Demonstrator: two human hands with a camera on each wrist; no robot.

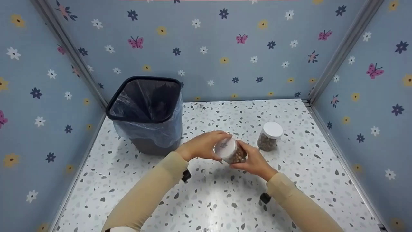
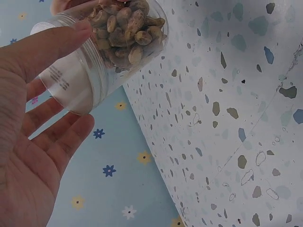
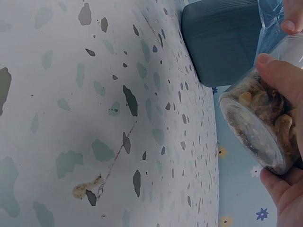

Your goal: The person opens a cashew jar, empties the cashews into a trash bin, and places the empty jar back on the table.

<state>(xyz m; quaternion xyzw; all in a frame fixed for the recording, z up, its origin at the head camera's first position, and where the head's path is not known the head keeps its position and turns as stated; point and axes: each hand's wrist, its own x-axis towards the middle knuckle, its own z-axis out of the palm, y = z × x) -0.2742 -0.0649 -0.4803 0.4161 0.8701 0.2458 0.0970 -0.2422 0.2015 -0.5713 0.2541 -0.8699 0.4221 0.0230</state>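
Note:
Both hands hold a clear plastic jar [image 1: 239, 155] of brown nuts [image 2: 130, 35], tilted with its white lid [image 1: 225, 148] toward the left. My left hand [image 1: 206, 145] is at the lid end, its thumb on one side of the rim and its fingers on the other. Around the body, near the base, my right hand [image 1: 256, 162] grips the jar with thumb and fingers. The right wrist view shows the jar's round clear base [image 3: 251, 137], with nuts behind it. To the right stands a second white-lidded jar [image 1: 268, 140], upright, with brown contents.
At the left back stands a grey bin [image 1: 148, 146] with a black rim [image 1: 111, 108] and a clear bag liner [image 1: 167, 132]. Flowered walls [image 1: 206, 51] enclose the speckled table [image 1: 212, 196] at the back and both sides. A small tan crumb [image 3: 85, 188] lies on the tabletop.

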